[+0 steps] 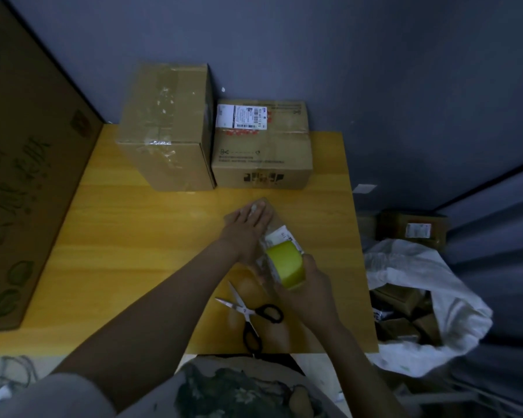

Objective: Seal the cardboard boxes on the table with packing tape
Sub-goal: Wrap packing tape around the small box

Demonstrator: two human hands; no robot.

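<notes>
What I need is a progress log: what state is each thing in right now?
small box: lying on table, pressed by flat left hand
tape roll: gripped by right hand, strip pulled out
scissors: lying on table, blades parted
tall box: closed, taped
labelled box: closed
white bag: open, parcels inside

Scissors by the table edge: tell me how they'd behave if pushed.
The scissors lie flat, so they would probably slide, not roll. Their blades are open, so they may pivot shut. Black handles sit near the front edge of the table, so a nudge might drop them.
</notes>
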